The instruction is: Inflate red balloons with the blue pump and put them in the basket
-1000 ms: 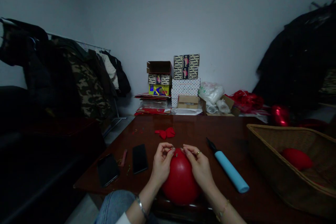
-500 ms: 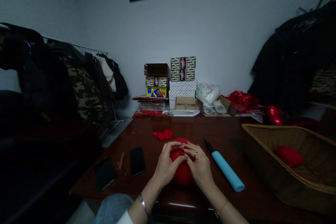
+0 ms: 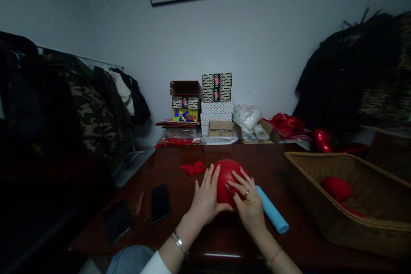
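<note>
A round, inflated red balloon (image 3: 226, 171) is over the table in front of me, its knotted end turned towards me. My left hand (image 3: 205, 195) holds its left side, with the fingers spread along it and the thumb below. At the knot, my right hand (image 3: 247, 201) has thumb and fingertips pinched, while other fingers lie on the balloon's skin. A light blue balloon pump (image 3: 272, 212) lies just right of my right hand; its black nozzle is hidden. Flat red balloons (image 3: 193, 168) lie beyond my left hand.
A wicker basket (image 3: 321, 199) with a red balloon (image 3: 337, 188) inside stands on the right. Two dark phones, one a black phone (image 3: 160, 202), and a small reddish stick (image 3: 140, 203) lie left on the brown table (image 3: 205, 244). Stacked boxes (image 3: 217, 115) stand behind.
Both hands were pinching at the balloon's neck. The balloon has moved forward and tipped, and my left hand has shifted from the neck to its left side. The view has turned right.
</note>
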Tool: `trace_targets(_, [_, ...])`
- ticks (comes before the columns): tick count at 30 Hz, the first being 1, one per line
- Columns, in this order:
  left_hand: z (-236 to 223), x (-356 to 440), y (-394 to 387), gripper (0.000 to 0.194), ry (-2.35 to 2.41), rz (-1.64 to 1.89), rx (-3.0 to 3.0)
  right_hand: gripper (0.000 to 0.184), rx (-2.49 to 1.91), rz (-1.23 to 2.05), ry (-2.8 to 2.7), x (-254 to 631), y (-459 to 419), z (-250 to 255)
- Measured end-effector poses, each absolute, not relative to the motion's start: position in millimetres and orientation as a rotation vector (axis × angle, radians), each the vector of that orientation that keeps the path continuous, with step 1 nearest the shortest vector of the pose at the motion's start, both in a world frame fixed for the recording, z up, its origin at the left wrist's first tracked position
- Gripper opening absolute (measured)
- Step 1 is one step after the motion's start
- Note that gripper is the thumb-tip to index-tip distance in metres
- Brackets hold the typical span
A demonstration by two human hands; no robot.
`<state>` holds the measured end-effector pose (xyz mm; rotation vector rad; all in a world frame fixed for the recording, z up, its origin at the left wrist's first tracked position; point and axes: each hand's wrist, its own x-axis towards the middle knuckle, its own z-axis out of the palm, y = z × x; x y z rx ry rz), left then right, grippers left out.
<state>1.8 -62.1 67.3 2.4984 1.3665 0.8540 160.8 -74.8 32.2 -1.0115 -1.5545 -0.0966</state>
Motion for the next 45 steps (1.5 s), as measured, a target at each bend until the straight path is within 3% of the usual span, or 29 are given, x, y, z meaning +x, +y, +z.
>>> trace_targets(23, [89.4,97.0,-53.2,0.107,1.428,0.818,2.833,0.03,-0.998,-0.412,-1.545,248.6,-85.5,55.3])
trace_targets(34, [115.6,162.5,-55.9,0.109,1.256,0.956,2.911,0.029,-1.08,-0.568,-1.459,303.6,-104.9,80.2])
trace_targets(45, [124.6,218.6,-63.2,0.099,1.153,1.06,2.934,0.028,-1.141,-0.752,-1.378,349.3,-118.5,92.7])
